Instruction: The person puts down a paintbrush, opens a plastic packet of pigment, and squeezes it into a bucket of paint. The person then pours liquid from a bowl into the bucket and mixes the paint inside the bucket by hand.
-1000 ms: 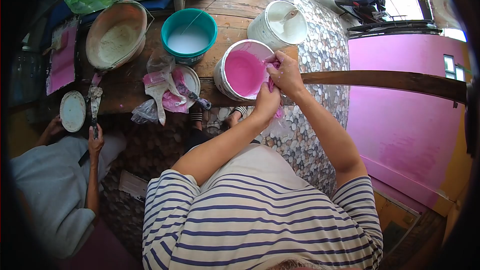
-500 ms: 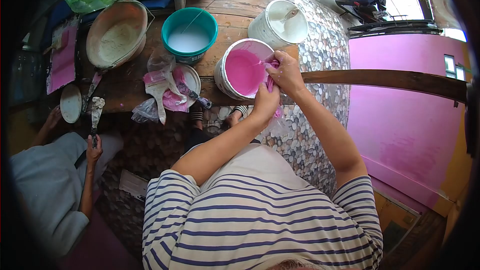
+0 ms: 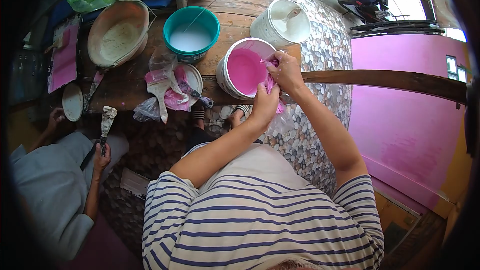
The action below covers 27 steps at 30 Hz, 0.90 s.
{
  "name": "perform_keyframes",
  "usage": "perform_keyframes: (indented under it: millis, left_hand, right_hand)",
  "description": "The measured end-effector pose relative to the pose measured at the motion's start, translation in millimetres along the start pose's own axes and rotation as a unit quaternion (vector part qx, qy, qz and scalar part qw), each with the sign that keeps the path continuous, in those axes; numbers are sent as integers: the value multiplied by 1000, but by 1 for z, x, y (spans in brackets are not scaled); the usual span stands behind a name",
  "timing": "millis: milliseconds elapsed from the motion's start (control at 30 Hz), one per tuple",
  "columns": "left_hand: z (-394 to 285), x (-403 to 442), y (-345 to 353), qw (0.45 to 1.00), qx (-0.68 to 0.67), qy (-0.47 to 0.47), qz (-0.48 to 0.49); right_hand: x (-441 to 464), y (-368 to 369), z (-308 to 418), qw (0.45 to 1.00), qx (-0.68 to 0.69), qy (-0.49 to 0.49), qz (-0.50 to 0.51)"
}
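A white bucket (image 3: 223, 77) with pink paint inside stands at the table's front edge. At its right rim my left hand (image 3: 265, 104) is closed on a crumpled, pink-stained plastic bag (image 3: 270, 86). Just above and to the right, my right hand (image 3: 287, 73) grips the upper part of the same bag. Clear plastic hangs below my hands, outside the bucket. Left of the bucket, a wide brush (image 3: 160, 90) and a pink-smeared dark-handled tool lie on a round white lid (image 3: 195, 76).
Behind are a teal bucket (image 3: 192, 54), a white bucket (image 3: 262, 27) and a tan basin (image 3: 95, 45). On the left, another person (image 3: 50, 185) holds a putty-loaded scraper (image 3: 106, 122) beside a round lid (image 3: 73, 103). A wooden beam (image 3: 380, 78) extends rightward.
The other person's scraper has moved away from the round lid, down and to the right. My hands have stayed nearly in place, still gripping the bag.
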<state>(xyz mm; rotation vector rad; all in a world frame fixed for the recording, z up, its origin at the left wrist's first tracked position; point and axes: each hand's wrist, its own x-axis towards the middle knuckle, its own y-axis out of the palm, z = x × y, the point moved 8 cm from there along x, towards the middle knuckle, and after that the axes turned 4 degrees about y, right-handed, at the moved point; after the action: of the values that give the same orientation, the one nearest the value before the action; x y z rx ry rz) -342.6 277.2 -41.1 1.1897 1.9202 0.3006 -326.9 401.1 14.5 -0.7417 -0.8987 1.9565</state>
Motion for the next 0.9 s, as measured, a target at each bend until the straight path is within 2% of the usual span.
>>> perform_keyframes:
  millis: [367,467,700,800,833,900]
  left_hand:
    - [7,-1,-12,999,-34,27,-2]
    - [12,2,-18,999,-30,25,-10]
    - [-11,-18,-16,998,-64,2,-29]
    - [-13,-25,-26,999,-35,8,-29]
    - [-20,-32,-29,997,-25,21,-64]
    - [-22,-38,-44,990,77,53,-103]
  right_hand:
    - [3,24,-1,995,44,52,73]
    - [7,33,-3,995,52,34,80]
    - [16,62,-11,985,81,59,138]
    - [18,76,-12,977,129,68,157]
    - [19,83,-13,978,128,66,154]
    - [19,95,-16,974,137,81,162]
